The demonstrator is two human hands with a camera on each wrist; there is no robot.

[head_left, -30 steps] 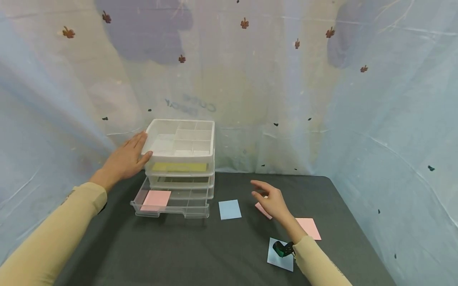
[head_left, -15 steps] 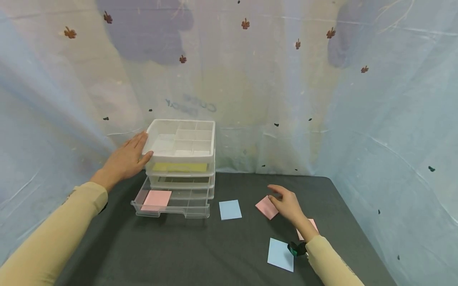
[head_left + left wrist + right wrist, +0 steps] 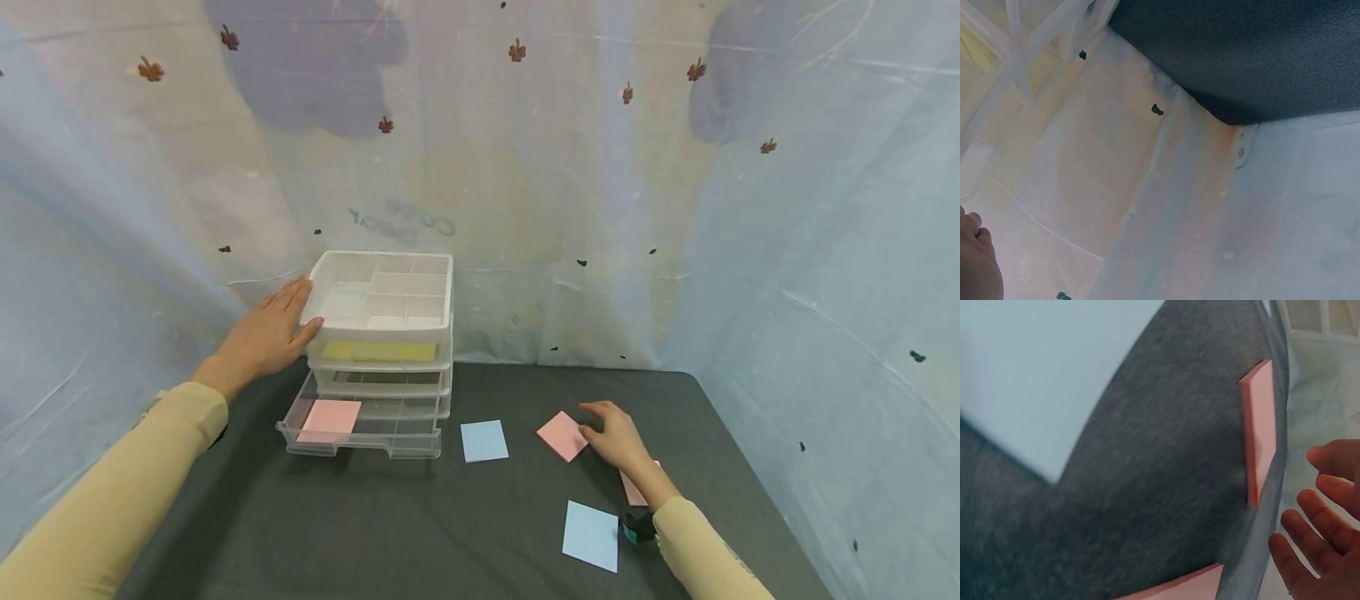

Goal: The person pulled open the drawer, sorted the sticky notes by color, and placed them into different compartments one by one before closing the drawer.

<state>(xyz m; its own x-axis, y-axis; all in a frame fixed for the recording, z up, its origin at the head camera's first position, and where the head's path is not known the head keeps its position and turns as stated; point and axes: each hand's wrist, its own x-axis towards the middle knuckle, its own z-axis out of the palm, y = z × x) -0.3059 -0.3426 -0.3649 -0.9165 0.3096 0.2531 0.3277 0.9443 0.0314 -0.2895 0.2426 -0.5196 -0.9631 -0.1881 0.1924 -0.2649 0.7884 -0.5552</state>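
At the left, the left hand [image 3: 262, 340] is resting its grip, fingers straight and clamped on nothing, against a white, boxy plastic drawer unit [image 3: 375, 335] near the far edge of a dark grey, cloth-textured surface [image 3: 337, 525]; a light, flat palm should be steadying those smooth, thin walls best. Below, a clear, shallow plastic drawer [image 3: 412, 442] is jutting toward the near edge, carrying a flat pink paper square [image 3: 330, 417]. Just right of it, a small pale blue paper square [image 3: 484, 441] is lying. Farther right, a thick, crisp-edged pink paper pad [image 3: 561, 436] is lying with a corner toward the near edge, and a larger-looking light blue paper square [image 3: 591, 536] is sitting closer to that edge. The right hand [image 3: 618, 437] is hovering just beside the pad, its grip apart and empty; pinching the pad's sides squarely would probably be safest. Toward the right edge, the wrist is partly hiding a second pink paper pad [image 3: 634, 492].
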